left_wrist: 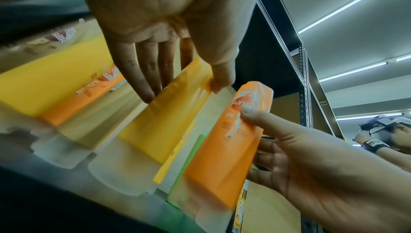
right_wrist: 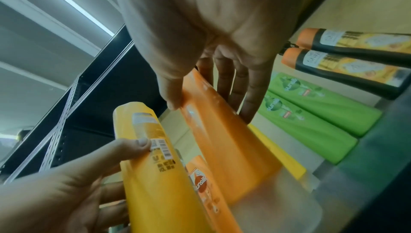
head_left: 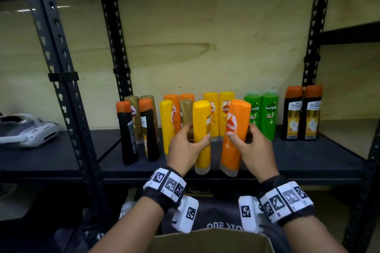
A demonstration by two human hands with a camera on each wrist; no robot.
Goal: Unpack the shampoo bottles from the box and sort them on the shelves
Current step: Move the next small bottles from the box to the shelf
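Observation:
My left hand [head_left: 186, 146] grips a yellow bottle [head_left: 202, 135] around its middle, cap downward, just above the front edge of the dark shelf [head_left: 308, 160]. My right hand [head_left: 249, 146] grips an orange Sunsilk bottle [head_left: 234, 137] beside it, tilted slightly right. The left wrist view shows the yellow bottle [left_wrist: 169, 106] between thumb and fingers. In the right wrist view the orange bottle [right_wrist: 222, 131] is held the same way. Behind them stand rows of black, gold, yellow, orange and green bottles [head_left: 269, 117]. The open cardboard box [head_left: 209, 240] sits below my wrists.
Two black bottles with orange caps [head_left: 301, 113] stand at the shelf's right end, with bare shelf beyond them. Black slotted uprights [head_left: 67, 92] frame the bay. A white and grey device [head_left: 26, 131] lies on the neighbouring shelf to the left. Another person [left_wrist: 387, 134] is off to the right.

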